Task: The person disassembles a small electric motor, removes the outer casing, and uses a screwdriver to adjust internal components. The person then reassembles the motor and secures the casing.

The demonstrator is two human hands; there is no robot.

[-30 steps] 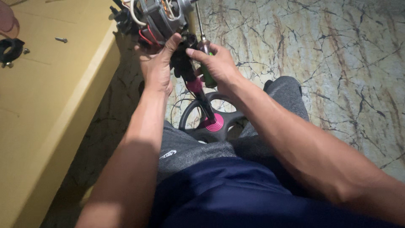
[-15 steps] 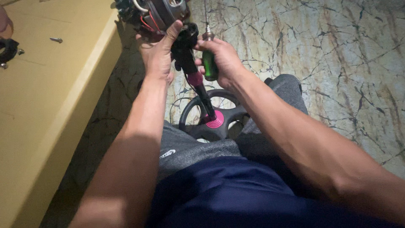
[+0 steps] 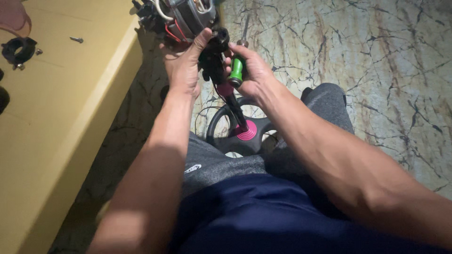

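Left side: yellow bench (image 3: 56,122) edge runs close along the left forearm; narrow strip of floor between.
Bench top: black ring part (image 3: 19,48) and loose screw (image 3: 76,40) near the far end; bare surface nearer.
Ahead: motor (image 3: 181,16) with red and white wires blocks the top centre.
Centre: left hand (image 3: 184,66) and right hand (image 3: 249,70) close together around the black-and-pink stand (image 3: 230,101); no gap between.
Below: stand base (image 3: 245,134) sits between the knees.
Right side: marble floor (image 3: 376,56) open, unobstructed.
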